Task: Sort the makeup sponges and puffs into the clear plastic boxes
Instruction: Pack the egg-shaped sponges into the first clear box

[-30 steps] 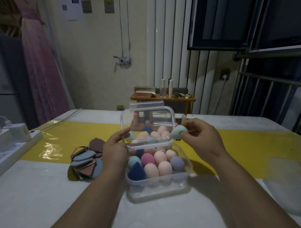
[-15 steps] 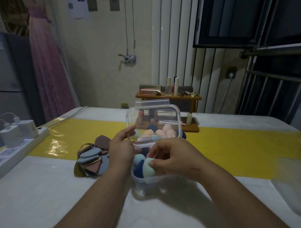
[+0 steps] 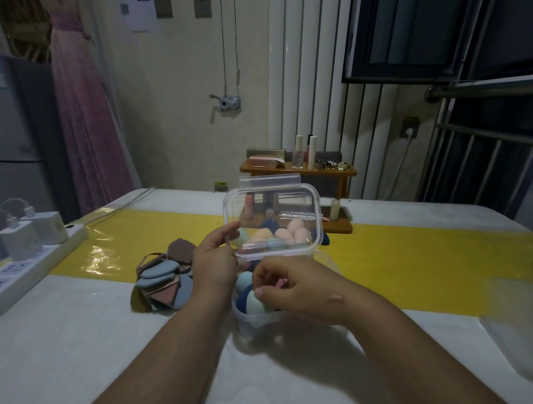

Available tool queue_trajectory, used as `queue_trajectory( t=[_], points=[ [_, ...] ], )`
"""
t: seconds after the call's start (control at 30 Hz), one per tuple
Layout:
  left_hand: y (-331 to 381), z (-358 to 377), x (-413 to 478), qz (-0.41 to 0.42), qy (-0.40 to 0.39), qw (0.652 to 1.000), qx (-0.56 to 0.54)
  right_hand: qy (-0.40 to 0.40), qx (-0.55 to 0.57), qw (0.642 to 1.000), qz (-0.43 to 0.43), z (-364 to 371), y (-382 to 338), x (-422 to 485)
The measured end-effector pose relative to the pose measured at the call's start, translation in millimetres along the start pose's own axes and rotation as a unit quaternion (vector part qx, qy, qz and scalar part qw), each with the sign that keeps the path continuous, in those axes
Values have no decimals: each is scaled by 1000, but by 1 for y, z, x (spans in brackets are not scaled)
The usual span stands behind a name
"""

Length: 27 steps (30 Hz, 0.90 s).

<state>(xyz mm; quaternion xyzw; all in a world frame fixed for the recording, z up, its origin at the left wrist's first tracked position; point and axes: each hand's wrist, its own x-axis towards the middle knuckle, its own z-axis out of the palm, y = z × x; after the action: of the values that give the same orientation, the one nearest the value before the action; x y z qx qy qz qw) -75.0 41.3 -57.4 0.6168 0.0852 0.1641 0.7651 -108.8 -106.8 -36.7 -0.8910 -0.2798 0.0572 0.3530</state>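
The person's left hand [image 3: 214,261] is pinching the left edge of the lid [image 3: 271,201], propping it upright over the clear plastic box [image 3: 248,322] that is sitting on the worktop [image 3: 83,344]. The right hand [image 3: 292,287] is curling over the front of the box and pinching a mint sponge [image 3: 256,303] between thumb and fingertips, setting it into the front left corner against a dark blue sponge [image 3: 241,301].

The box is looking crowded, so the soft sponge is probably going in squeezed. On release it may be springing back up and rolling over the rim, or nudging a neighbour out. Only the left hand's pinch is holding the lid up, so a slip there could be dropping it onto the right hand's knuckles. Pressing down at one corner of so light a box is also risking a tilt or a slide.

Pale sponges [image 3: 290,234] are showing through the lid, but whether they are lying inside the box or behind it cannot be told. The flat puffs [image 3: 163,281] are lying in a loose pile just left of the box, near enough for the left forearm to be scattering them.
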Motion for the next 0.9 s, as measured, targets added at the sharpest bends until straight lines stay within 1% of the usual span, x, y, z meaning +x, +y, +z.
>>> queue_trajectory(
  t=[0.07,0.23,0.4,0.5,0.63,0.73,0.83,0.9],
  points=[
    [-2,-1,1,0,1,1000,2,-3,-20,1000,8,1,1,1],
    [-1,-1,0,-4,4,1000,0,36,-25,999,21,2,-2,4],
    [-3,-2,2,-9,4,1000,6,-9,-32,999,30,3,-1,4],
    [-6,-2,5,-9,1,1000,2,-18,-24,999,43,2,-2,4],
    [-6,-2,7,-3,-5,1000,8,-45,-55,995,65,0,-6,2],
    [-7,-3,7,-3,-4,1000,14,-71,-59,989,118,0,-10,1],
    [-6,-3,7,-1,-5,1000,11,-89,-114,978,151,3,-11,2],
    [-6,-3,6,-1,-6,1000,14,-87,-150,971,162,5,-11,4]
  ],
)
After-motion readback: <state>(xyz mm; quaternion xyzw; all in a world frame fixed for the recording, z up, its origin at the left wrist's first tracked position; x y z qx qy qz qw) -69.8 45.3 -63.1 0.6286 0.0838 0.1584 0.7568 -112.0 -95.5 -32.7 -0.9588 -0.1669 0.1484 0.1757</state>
